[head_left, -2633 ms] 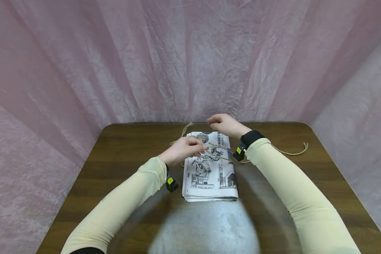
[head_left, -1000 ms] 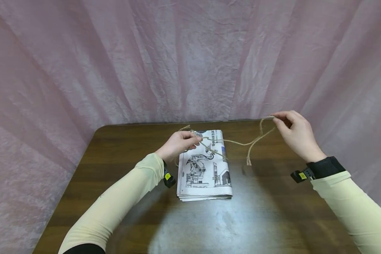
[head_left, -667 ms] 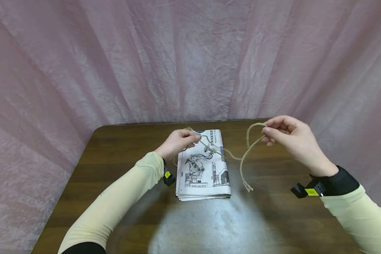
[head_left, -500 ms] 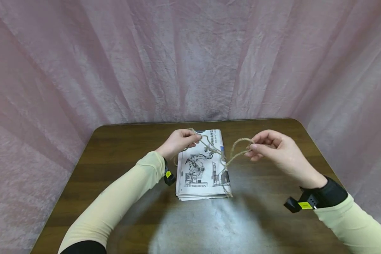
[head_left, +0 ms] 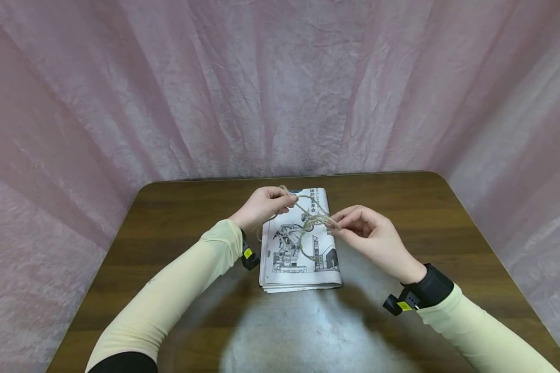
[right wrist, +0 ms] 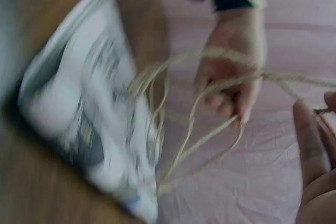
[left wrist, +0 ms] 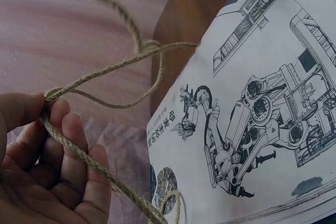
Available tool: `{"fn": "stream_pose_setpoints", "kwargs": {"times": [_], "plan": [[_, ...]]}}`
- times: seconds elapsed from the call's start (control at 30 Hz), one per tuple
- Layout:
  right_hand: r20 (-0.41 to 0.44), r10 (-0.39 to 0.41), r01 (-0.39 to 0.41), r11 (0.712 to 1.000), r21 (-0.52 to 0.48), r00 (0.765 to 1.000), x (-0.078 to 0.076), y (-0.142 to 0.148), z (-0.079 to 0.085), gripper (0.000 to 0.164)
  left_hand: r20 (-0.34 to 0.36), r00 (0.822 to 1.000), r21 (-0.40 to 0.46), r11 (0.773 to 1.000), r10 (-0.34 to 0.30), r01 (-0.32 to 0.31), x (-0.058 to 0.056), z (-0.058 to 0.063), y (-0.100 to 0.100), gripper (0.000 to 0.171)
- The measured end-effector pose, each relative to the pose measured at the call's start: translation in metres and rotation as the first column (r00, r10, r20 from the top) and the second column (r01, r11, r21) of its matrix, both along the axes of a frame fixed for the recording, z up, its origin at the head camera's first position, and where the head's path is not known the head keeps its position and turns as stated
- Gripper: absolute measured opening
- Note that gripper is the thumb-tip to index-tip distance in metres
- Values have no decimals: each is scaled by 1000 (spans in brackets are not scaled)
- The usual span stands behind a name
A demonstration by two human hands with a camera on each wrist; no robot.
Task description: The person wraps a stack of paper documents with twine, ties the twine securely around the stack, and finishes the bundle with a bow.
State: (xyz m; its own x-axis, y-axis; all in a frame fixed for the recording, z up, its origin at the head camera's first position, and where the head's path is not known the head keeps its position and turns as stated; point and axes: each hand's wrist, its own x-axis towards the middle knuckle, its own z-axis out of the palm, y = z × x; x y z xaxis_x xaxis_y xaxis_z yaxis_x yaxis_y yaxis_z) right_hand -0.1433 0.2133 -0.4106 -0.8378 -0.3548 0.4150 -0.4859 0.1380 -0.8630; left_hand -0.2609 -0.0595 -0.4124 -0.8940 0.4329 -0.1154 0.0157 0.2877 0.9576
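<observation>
A folded stack of newspapers (head_left: 282,277) lies on the wooden table, its top sheet printed with line drawings. Over its far half, my left hand (head_left: 263,206) pinches jute twine (left wrist: 105,74) between thumb and fingertips. In the left wrist view, strands run from that pinch toward the newspaper. My right hand (head_left: 373,238), at the stack's right edge, pinches a bent length of twine (head_left: 319,219) whose loose end hangs over the printed page. Blur softens the newspaper (right wrist: 94,103) in the right wrist view, where several strands cross between both hands.
The brown wooden table (head_left: 191,233) has rounded far corners. A pink curtain (head_left: 280,93) hangs right behind its far edge. Each wrist wears a black strap with a small camera (head_left: 250,258).
My right hand passed over the stack, drew a twine end out to the right, then came back left and down toward the newspaper with the bent twine. My left hand stayed nearly still, pinching.
</observation>
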Motion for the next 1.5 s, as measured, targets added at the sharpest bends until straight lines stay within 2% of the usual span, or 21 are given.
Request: {"fn": "stream_pose_setpoints", "kwargs": {"times": [0.07, 0.1, 0.17, 0.27, 0.33, 0.37, 0.43, 0.53, 0.63, 0.73, 0.8, 0.83, 0.9, 1.0, 1.1, 1.23, 1.37, 1.43, 1.5], "plan": [[-145, 17, 5, 989, 149, 989, -2, -2, -9, 17, 3, 1000, 2, 1000, 1, -1, 0, 0, 0, 26], [-211, 42, 9, 972, 234, 977, -3, -3, -16, 19, 7, 1000, 1, 1000, 1, -1, 0, 0, 0, 26], [-304, 114, 16, 919, 395, 946, -3, -4, -31, 21, 7, 1000, -7, 1000, -3, 3, 1, 0, 1, 26], [-348, 230, 1, 834, 552, 909, 0, -4, -51, 22, -1, 1000, -10, 1000, -15, 15, 2, 2, 2, 27], [-333, 291, -33, 794, 607, 897, 3, -4, -59, 20, -10, 1000, -16, 1000, -21, 20, 3, 3, 2, 27], [-320, 312, -49, 780, 624, 894, 5, -3, -60, 17, -13, 1000, -21, 1000, -22, 22, 3, 3, 2, 27], [-319, 322, -54, 774, 630, 891, 7, -2, -60, 12, -17, 1000, -33, 999, -24, 23, 3, 4, 1, 26], [-364, 239, 31, 798, 601, 900, 5, 2, -51, 7, -18, 1000, -46, 999, -25, 24, 4, 4, 1, 28], [-390, 43, 182, 834, 521, 920, -8, 9, -40, 6, -16, 999, -37, 999, -30, 29, 4, 3, 0, 30], [-350, -134, 297, 833, 466, 927, -28, 17, -35, 7, -15, 1000, -33, 999, -26, 25, 5, 1, -1, 28], [-357, -168, 335, 809, 482, 919, -40, 20, -39, 9, -16, 1000, -41, 999, -27, 26, 6, -1, -2, 28], [-375, -149, 337, 794, 506, 915, -44, 19, -42, 9, -14, 999, -45, 999, -29, 28, 6, -1, -2, 27], [-423, -34, 294, 770, 566, 906, -46, 14, -48, 13, -16, 999, -54, 998, -38, 37, 6, -3, -2, 28], [-458, 218, 166, 731, 662, 862, -36, -3, -55, 16, -25, 999, -63, 997, -49, 47, 6, -3, -1, 31], [-440, 379, 61, 699, 713, 814, -21, -25, -54, 13, -41, 998, -65, 997, -44, 41, 5, -3, -1, 32], [-435, 460, 41, 649, 760, 774, -7, -48, -54, 19, -36, 999, -33, 999, -31, 30, 4, -1, 0, 28], [-448, 493, 111, 571, 814, 746, -2, -65, -64, 22, -29, 999, -17, 1000, -19, 19, 5, -1, 0, 26], [-462, 465, 160, 553, 818, 755, -1, -68, -71, 16, -22, 999, -17, 1000, -26, 25, 5, -3, 0, 27], [-476, 421, 200, 550, 811, 772, 1, -69, -77, 15, -15, 999, -12, 999, -33, 33, 5, -4, 1, 28]]}}
